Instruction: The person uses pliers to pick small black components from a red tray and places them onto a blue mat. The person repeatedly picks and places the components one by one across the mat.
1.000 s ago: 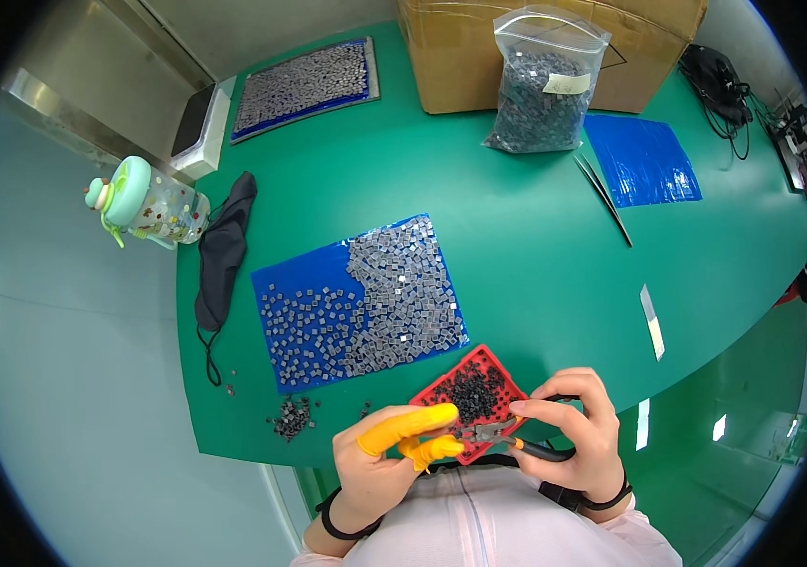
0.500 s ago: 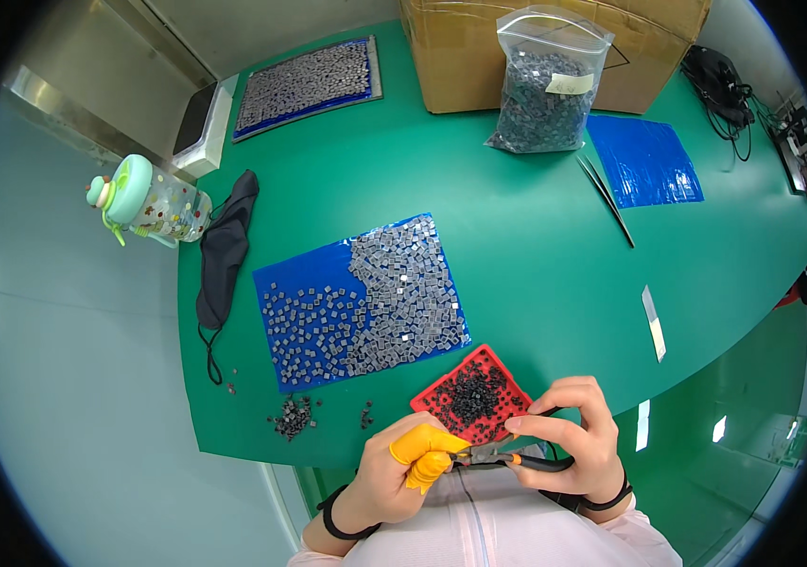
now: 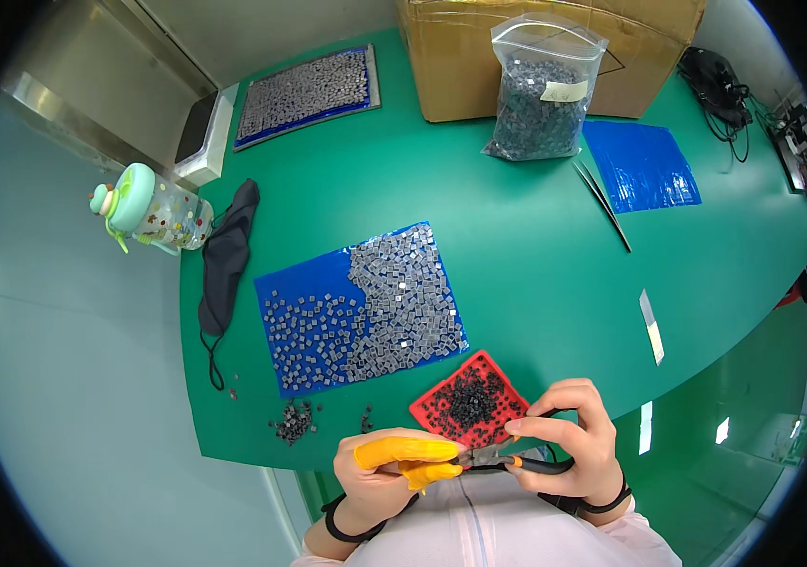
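Observation:
My right hand (image 3: 573,439) grips a pair of cutting pliers (image 3: 547,465) with black and orange handles, its fingers on both handles. The plier jaws point left, toward my left hand (image 3: 370,477), which wears yellow finger covers. That hand pinches a tiny dark piece (image 3: 463,459) at the jaws; its shape is mostly hidden. Just beyond both hands lies a red tray (image 3: 420,408) with a heap of small black parts (image 3: 472,399). A blue sheet (image 3: 304,276) farther off carries many small grey square pieces (image 3: 408,298), dense on its right side and looser on its left.
Small dark pieces (image 3: 294,422) lie heaped near the front edge. Tweezers (image 3: 604,208), a blade-like strip (image 3: 652,328) and a blue sheet (image 3: 644,165) are on the right. A filled zip bag (image 3: 540,109) stands before a carton (image 3: 460,76). A bottle (image 3: 162,213) and black mask (image 3: 226,250) lie left.
My left hand's yellow-covered fingers have straightened and shifted slightly, and now lie flatter beside the plier jaws. My right hand keeps its hold on the pliers. The whole view has shifted a little.

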Motion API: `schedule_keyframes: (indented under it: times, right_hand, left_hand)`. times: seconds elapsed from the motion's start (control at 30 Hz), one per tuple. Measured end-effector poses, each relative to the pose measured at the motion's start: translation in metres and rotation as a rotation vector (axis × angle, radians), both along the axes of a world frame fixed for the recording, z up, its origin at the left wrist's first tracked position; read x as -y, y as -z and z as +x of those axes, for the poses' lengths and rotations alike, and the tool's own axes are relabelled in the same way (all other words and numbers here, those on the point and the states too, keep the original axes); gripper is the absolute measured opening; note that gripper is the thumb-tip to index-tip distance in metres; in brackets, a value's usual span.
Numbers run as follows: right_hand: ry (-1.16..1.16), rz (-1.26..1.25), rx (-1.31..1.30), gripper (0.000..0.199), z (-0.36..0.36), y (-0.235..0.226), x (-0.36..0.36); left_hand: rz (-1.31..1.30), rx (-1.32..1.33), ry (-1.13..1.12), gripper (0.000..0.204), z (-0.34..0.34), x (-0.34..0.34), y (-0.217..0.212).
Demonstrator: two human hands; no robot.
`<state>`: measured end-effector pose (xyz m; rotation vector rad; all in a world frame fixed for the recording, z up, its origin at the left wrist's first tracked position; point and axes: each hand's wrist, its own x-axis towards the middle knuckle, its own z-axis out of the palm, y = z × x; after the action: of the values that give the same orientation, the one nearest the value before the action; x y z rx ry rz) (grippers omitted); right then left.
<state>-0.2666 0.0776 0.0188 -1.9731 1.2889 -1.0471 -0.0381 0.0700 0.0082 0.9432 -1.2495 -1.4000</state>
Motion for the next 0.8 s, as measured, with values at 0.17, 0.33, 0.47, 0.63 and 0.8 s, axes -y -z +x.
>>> schedule_keyframes:
  times: [0.17, 0.33, 0.47, 0.63, 0.8]
  right_hand:
    - [0.001, -0.002, -0.005, 0.045, 0.001, -0.001, 0.001]
    - [0.015, -0.003, -0.014, 0.045, 0.001, -0.001, 0.0]
    - [0.026, 0.001, -0.015, 0.045, 0.001, -0.001, 0.001]
    - [0.037, 0.004, -0.014, 0.046, 0.002, 0.001, 0.001]
    - [0.079, 0.039, -0.047, 0.048, 0.001, 0.003, 0.002]
  left_hand:
    - [0.072, 0.043, -0.047, 0.027, 0.001, -0.004, 0.002]
    - [0.248, -0.035, -0.056, 0.022, -0.001, -0.005, 0.002]
    - [0.167, 0.02, -0.024, 0.028, -0.002, -0.002, -0.002]
    - [0.257, -0.166, 0.014, 0.04, 0.004, -0.003, 0.007]
    - [0.549, -0.349, -0.025, 0.053, 0.006, 0.013, -0.009]
